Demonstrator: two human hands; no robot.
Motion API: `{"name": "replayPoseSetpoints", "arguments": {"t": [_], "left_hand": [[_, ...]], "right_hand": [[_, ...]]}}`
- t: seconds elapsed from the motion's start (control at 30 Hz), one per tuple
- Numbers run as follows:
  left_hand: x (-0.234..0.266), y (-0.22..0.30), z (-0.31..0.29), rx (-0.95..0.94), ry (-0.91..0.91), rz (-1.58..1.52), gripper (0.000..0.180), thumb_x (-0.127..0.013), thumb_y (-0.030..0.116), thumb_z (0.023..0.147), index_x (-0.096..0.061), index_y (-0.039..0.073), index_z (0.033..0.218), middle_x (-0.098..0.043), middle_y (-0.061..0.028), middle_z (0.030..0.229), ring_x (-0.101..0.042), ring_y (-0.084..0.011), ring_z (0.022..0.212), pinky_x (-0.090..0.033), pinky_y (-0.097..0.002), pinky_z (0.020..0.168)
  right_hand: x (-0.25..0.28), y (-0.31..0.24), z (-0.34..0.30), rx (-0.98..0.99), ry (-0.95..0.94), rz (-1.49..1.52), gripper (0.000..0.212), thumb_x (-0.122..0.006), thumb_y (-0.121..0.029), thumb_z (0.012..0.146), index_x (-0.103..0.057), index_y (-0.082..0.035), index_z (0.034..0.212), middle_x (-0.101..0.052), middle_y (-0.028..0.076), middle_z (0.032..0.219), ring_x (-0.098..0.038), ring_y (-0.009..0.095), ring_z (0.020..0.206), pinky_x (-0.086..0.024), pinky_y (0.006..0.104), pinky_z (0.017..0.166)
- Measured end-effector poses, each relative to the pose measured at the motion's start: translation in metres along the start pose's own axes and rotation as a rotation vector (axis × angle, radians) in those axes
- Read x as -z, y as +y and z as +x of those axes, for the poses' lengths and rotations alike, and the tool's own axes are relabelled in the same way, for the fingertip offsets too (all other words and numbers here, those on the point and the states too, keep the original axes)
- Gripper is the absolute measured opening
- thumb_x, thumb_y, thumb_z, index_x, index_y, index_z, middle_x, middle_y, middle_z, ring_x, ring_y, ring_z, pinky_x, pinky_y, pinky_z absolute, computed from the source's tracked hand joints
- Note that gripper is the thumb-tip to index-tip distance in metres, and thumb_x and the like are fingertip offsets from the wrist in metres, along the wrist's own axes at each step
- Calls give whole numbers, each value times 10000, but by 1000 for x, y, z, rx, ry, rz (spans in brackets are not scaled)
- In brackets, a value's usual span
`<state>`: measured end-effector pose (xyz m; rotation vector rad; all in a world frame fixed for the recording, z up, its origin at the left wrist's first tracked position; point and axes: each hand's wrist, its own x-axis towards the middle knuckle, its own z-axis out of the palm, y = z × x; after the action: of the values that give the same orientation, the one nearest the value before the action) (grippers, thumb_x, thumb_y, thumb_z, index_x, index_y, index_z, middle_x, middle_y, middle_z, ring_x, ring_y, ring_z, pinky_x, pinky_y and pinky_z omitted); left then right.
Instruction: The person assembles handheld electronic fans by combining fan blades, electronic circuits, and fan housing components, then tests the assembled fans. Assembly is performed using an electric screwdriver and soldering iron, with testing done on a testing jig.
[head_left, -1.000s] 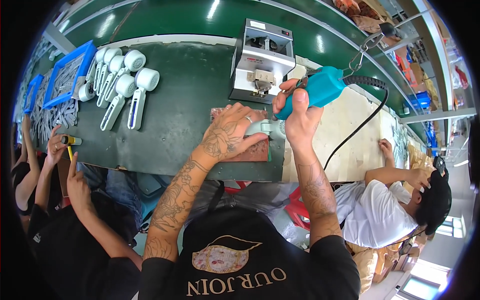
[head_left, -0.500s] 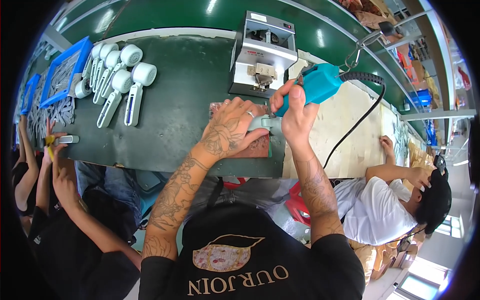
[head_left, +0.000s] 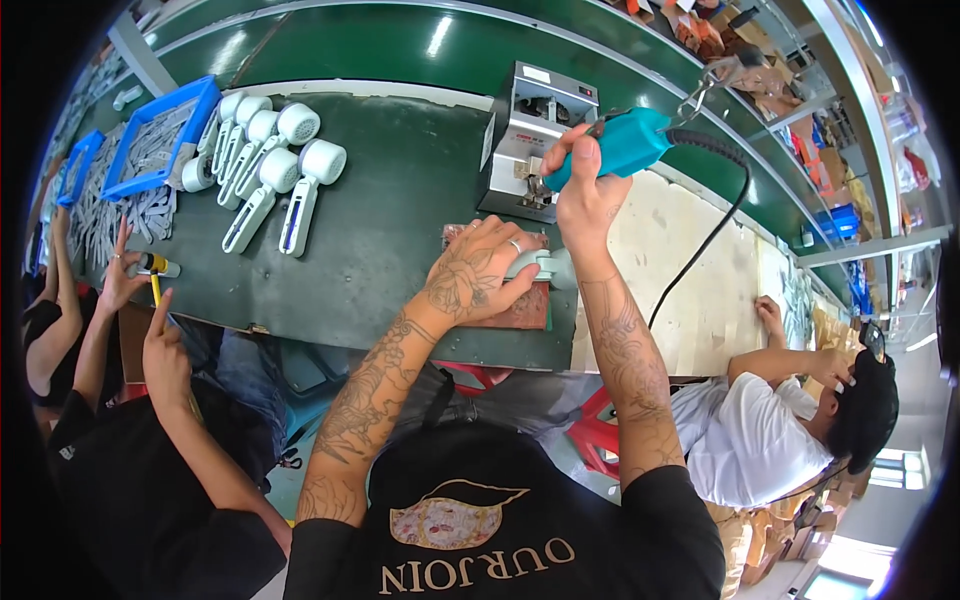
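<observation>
My left hand (head_left: pixel 478 268) is closed over a pale green handheld device (head_left: pixel 546 264), pressing it onto a reddish pad (head_left: pixel 512 316) on the bench. Most of the device's handle is hidden under my palm; a hinge-like part and a rounded grey end show to the right of my fingers. My right hand (head_left: pixel 588 195) grips a teal electric screwdriver (head_left: pixel 634 140), thumb on top. The screwdriver is raised beyond the device and apart from it, its front end pointing left. It hangs from a metal hook (head_left: pixel 692 100), and its black cable (head_left: pixel 738 205) loops down on the right.
A silver-grey screw feeder machine (head_left: pixel 530 140) stands just beyond the pad. Several pale green devices with round heads (head_left: pixel 322 160) lie at the left, beside blue trays (head_left: pixel 207 98) of grey strips. Co-workers sit on both sides; the left one's hand (head_left: pixel 168 355) is near a yellow tool.
My right hand has lifted the screwdriver up and away from the device. My left hand keeps its hold on the device. The whole view has shifted slightly.
</observation>
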<state>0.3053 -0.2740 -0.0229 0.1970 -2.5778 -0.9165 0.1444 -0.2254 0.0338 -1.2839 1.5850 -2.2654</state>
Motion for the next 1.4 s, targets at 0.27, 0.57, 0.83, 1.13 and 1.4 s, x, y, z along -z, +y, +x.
{"name": "replayPoseSetpoints", "arguments": {"t": [0.27, 0.57, 0.83, 1.13, 1.4], "left_hand": [[8, 1, 0, 37, -69, -43, 400, -619, 337, 971, -680, 120, 1301, -660, -149, 1179, -592, -366, 1169, -426, -514, 1120], [1, -3, 6, -59, 55, -33, 351, -648, 304, 948, -701, 98, 1228, -659, -105, 1103, -607, -328, 1067, -475, -490, 1007], [-1, -4, 0, -33, 52, 15, 338, -651, 305, 947, -706, 92, 1203, -648, -94, 1084, -597, -318, 1056, -475, -475, 983], [-4, 2, 6, -75, 10, 88, 330, -642, 295, 975, -671, 100, 1240, -642, -47, 1248, -574, -295, 1114, -445, -492, 1020], [-1, 3, 12, -55, 30, 88, 325, -665, 276, 959, -675, 114, 1240, -642, -34, 1279, -581, -305, 1110, -448, -492, 1000]], "right_hand": [[2, -14, -12, -188, 4, -32, 455, -622, -443, 1060, -586, 9, 1028, -597, 71, 727, -589, 169, 641, -487, 314, 596], [37, -54, -59, -252, 1, 18, 451, -648, -401, 1049, -616, 43, 1121, -607, 49, 728, -597, 133, 646, -469, 279, 593], [35, -45, -67, -287, 1, 45, 411, -658, -369, 1045, -613, 37, 1078, -613, 55, 742, -590, 133, 645, -470, 281, 594], [41, -35, -74, -236, -31, -5, 505, -608, -501, 1050, -521, -8, 988, -558, 76, 712, -572, 183, 631, -466, 323, 580], [35, -37, -73, -253, -22, -82, 457, -638, -438, 1043, -557, 8, 981, -592, 62, 719, -573, 152, 631, -466, 295, 588]]}}
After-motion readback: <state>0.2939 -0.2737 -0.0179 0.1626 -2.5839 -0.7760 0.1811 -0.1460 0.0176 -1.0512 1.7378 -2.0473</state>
